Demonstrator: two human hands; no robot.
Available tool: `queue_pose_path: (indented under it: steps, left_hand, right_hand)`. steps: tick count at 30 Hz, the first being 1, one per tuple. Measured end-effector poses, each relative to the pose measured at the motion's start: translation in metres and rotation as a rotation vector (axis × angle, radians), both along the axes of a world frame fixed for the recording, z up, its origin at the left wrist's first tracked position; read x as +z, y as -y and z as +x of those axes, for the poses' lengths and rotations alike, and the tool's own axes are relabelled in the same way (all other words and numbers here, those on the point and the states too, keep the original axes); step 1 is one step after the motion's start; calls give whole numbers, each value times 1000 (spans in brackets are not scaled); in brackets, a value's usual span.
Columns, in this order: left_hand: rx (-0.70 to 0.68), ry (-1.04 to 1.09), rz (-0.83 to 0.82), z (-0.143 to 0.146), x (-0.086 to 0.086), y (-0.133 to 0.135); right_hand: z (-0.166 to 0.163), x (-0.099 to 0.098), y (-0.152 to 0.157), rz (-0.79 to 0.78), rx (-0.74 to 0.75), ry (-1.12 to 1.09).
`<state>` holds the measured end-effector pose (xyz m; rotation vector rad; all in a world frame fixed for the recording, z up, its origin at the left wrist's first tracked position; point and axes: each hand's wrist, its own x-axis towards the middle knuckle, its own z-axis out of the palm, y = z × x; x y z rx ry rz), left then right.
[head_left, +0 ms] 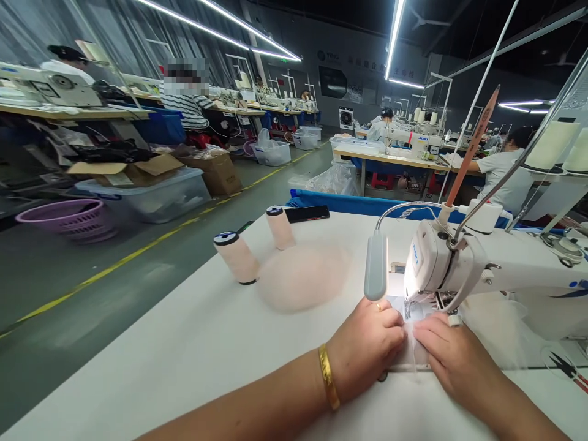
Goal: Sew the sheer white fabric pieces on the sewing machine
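Observation:
My left hand [370,343], with a gold bangle on its wrist, is closed with curled fingers on thin sheer fabric [414,352] just in front of the presser foot. Across from it, my right hand [452,355] presses the same fabric with its fingers together. Both hands lie low at the needle area of a white sewing machine [427,251], where a bright light falls. More sheer, pale fabric [496,321] bunches under the machine arm to the right. My fingertips partly hide the cloth they hold.
Two pale pink thread cones [237,258] and a dark phone [307,213] lie on the white table [184,367], beside a round pale pink sheer piece [303,275]. A grey lamp [376,263] hangs left of the needle. Red-handled snips [567,367] lie far right. Other people work behind.

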<state>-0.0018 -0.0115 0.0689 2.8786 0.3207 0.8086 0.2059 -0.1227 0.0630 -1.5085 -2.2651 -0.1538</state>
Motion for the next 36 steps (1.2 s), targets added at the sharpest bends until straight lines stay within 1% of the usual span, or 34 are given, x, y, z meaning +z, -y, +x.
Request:
queue_pose_path:
  steps: [3,6,8,10,12,13,16,19,23,26,29,31,34,36]
  left_hand:
    - [9,4,11,1,1,-5]
    - [7,14,9,1,0,-7]
    - [-7,11,-17,0,0,-6]
    - [-11,-18,-64,-3,2,-4]
    - [12,-73,-113,-4,4,-1]
    - [29,-100,-133,-5,6,1]
    - [43,-142,-189,-6,10,7]
    - [21,-113,-255,-5,9,11]
    - [35,-42,-332,3,4,11]
    - [59,40,-341,10,2,11]
    - [49,118,-297,11,4,11]
    - [26,162,-247,8,4,13]
    - [-66,160,-157,1,3,17]
    - [-118,116,-112,-3,0,20]
  right_hand:
    - [0,0,-2,17,-13,-2]
    - [0,5,0,5,-10,-31]
    - [0,11,5,-62,17,-65]
    - [0,18,9,-178,52,-91]
    - [0,21,11,-274,74,-96]
    - [0,21,11,-294,77,-96]
    - [2,15,8,-266,73,-141]
    - [2,10,5,-227,38,-278]
    - [-3,11,4,-248,-28,-464]
    - [-5,14,4,-277,-37,-528]
    - [-4,15,4,-265,-25,-515]
    - [-3,16,5,-241,28,-459]
    - [0,17,7,-247,136,-295]
    - [0,18,9,-280,149,-180]
